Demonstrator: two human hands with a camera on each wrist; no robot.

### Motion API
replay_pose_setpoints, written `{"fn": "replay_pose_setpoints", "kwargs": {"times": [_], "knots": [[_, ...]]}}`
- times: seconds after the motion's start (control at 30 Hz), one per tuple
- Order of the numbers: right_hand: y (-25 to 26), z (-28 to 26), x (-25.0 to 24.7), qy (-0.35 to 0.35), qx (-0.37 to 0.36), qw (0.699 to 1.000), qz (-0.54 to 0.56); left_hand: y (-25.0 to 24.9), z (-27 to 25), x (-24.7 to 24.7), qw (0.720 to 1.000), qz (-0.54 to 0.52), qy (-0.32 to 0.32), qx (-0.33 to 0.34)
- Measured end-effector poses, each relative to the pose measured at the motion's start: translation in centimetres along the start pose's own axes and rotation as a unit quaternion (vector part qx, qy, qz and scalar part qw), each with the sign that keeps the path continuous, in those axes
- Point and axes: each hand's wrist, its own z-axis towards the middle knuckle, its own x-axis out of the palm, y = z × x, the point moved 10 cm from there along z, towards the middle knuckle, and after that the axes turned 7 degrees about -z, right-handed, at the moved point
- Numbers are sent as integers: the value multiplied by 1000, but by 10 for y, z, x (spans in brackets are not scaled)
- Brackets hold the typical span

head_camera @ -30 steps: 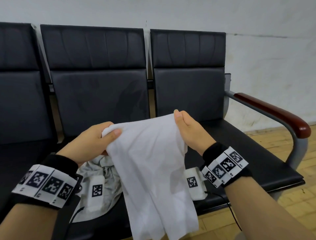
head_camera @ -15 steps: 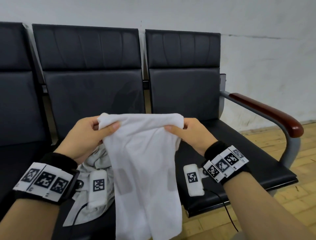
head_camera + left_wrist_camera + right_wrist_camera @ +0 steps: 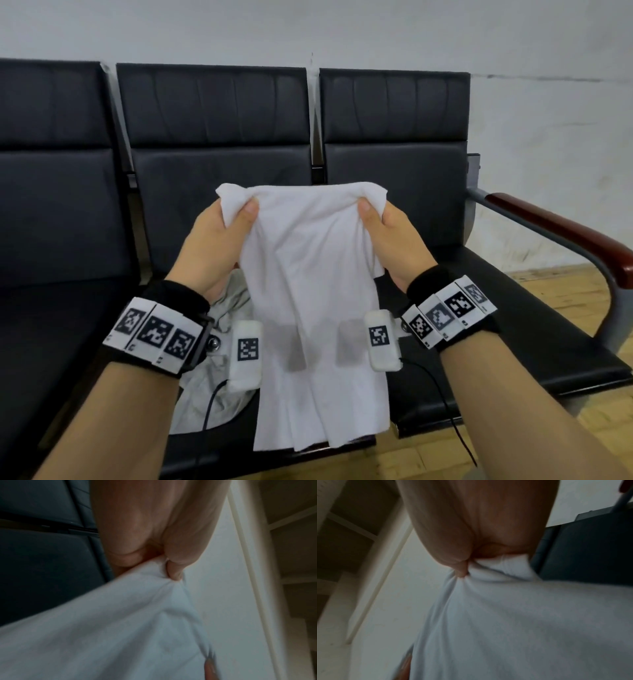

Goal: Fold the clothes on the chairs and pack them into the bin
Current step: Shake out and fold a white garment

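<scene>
One white garment (image 3: 315, 301) hangs above the middle seat's front edge, each top corner clamped in a grip: left hand (image 3: 219, 246), right hand (image 3: 394, 240). Folding looks barely begun; a grey garment (image 3: 219, 373) waits on the seat (image 3: 534, 329), and no bin is visible.

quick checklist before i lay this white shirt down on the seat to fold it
1. Left hand pinches the white garment's top corner: ok.
2. Right hand pinches the other corner: ok.
3. Top edge stretched level between the hands: ok.
4. Garment hangs flat: not ok, lower part is bunched in pleats.
5. Middle seat free: not ok, grey garment lies there.
6. Right seat free: ok.
7. Bin location: cannot tell, not in view.
</scene>
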Motion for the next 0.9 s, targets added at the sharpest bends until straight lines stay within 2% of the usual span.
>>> {"fn": "replay_pose_setpoints", "kwargs": {"times": [0.1,0.17,0.23,0.33,0.47,0.63,0.7,0.77,0.9], "knots": [[46,6,-24,-52,-71,996,18,-37,2,-5,997,-22,-23,73],[77,6,-38,-81,-121,989,3,-54,5,-9,994,-33,-27,96],[88,8,-41,-86,-147,985,-22,-54,8,-11,996,-30,-23,85],[71,9,-30,-70,-130,986,-78,-29,9,-19,999,-25,-31,20],[31,-3,-8,8,-73,991,-111,17,-3,-19,993,-25,21,-113],[0,-36,14,165,17,985,-45,47,-36,-23,972,34,109,-206],[-13,-53,26,234,69,969,-31,64,-53,-25,956,45,144,-253],[-30,-67,38,292,102,949,-65,91,-69,-28,939,60,152,-304],[-95,-82,61,341,170,913,-147,157,-89,-36,916,121,143,-356]]}}
